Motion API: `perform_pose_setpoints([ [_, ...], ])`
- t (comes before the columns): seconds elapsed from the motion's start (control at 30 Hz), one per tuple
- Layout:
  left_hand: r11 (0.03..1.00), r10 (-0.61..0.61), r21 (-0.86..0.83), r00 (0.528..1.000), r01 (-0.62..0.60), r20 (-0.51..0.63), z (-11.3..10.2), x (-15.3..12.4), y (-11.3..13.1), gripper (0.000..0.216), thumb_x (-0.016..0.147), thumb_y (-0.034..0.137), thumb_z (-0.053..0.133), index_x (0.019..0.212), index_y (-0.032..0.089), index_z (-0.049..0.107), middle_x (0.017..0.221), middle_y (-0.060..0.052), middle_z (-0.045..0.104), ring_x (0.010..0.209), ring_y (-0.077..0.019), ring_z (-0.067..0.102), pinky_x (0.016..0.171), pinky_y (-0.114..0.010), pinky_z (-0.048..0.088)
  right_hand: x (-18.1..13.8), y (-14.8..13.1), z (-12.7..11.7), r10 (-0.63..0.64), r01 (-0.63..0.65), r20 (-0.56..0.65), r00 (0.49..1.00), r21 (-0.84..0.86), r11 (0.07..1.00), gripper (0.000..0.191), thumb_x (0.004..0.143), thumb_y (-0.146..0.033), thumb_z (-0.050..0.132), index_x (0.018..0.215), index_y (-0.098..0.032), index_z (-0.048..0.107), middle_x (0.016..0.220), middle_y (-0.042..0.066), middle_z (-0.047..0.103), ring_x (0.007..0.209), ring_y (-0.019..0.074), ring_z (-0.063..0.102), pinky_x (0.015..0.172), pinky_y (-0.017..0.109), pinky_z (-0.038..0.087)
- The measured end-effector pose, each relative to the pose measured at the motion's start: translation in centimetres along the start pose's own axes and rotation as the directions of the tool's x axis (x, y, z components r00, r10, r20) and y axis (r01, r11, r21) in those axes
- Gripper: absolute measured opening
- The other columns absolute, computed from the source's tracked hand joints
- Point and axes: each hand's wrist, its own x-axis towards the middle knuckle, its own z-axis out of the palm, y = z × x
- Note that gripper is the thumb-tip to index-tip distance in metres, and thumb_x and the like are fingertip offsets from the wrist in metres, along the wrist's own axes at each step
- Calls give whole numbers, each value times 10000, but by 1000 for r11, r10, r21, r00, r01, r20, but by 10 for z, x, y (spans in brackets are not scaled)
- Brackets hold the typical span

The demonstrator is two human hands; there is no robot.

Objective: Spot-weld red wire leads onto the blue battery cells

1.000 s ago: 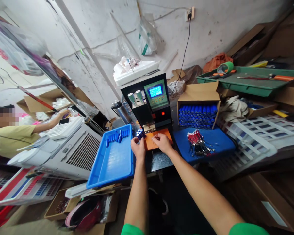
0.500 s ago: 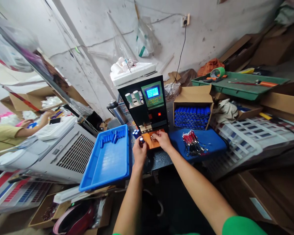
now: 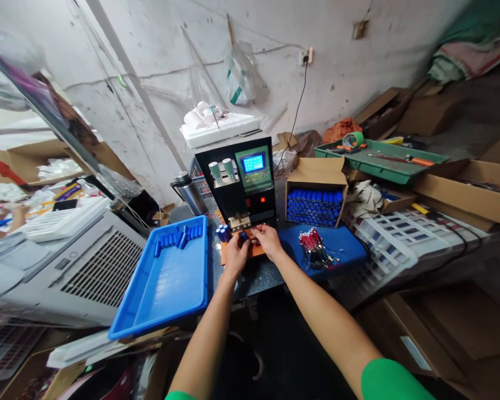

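Observation:
My left hand [image 3: 235, 255] is closed around a blue battery cell [image 3: 244, 236], mostly hidden by the fingers, just below the electrode tips of a black spot welder [image 3: 256, 191]. Close beside it, my right hand [image 3: 267, 242] has its fingers pinched together at the cell; whatever they hold is too small to make out. Both hands are over an orange block [image 3: 256, 251] at the welder's foot. A small cluster of upright blue cells [image 3: 222, 232] stands left of the electrodes. Red and black wire leads [image 3: 312, 244] lie bunched on a blue mat [image 3: 287, 239] to the right.
At left sits a blue tray [image 3: 175, 283] with several cells along its far end. A cardboard box [image 3: 316, 165] full of blue cells stands right of the welder. Behind are a steel flask [image 3: 189, 193] and a green tool tray [image 3: 383, 164]. Part of another person's arm [image 3: 16, 216] shows at far left.
My left hand has brought the battery cell inward to the welder's electrodes, closer to my right hand. The head view has turned slightly, shifting the bench leftward.

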Motion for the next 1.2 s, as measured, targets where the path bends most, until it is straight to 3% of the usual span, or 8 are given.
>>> perform_pose_setpoints([
  [0.17, 997, -36, -67, 999, 35, -13, 2, 2, 2, 293, 736, 218, 682, 1028, 213, 696, 892, -31, 704, 824, -207, 636, 818, -327, 492, 8, -2, 7, -21, 21, 31, 999, -24, 999, 278, 673, -436, 707, 781, -190, 635, 746, 19, 706, 667, 175, 681, 612, 276, 554],
  [0.5, 999, 35, 7, 999, -35, 9, 1, -1, 4, 205, 792, 229, 628, 984, 197, 689, 845, -30, 695, 769, -193, 628, 739, -302, 488, 10, 5, 6, -110, 116, 40, 993, -219, 969, 325, 750, -488, 663, 835, -175, 678, 872, 74, 742, 795, 210, 693, 639, 277, 543],
  [0.9, 998, 50, 48, 999, -50, 11, 0, -1, -2, 213, 778, 229, 652, 984, 191, 695, 876, -39, 704, 806, -203, 627, 809, -325, 487, 6, -1, 7, -143, 146, 33, 989, -362, 921, 274, 810, -438, 635, 816, -166, 669, 872, 87, 749, 802, 216, 696, 677, 278, 529],
  [1.2, 992, 33, 119, 999, -37, 39, 0, -2, -6, 215, 820, 237, 593, 1014, 168, 655, 857, -32, 677, 771, -173, 604, 730, -274, 472, 4, -3, 5, -191, 181, 27, 981, -468, 865, 214, 844, -362, 631, 841, -160, 703, 868, 91, 760, 811, 228, 702, 731, 307, 517],
])
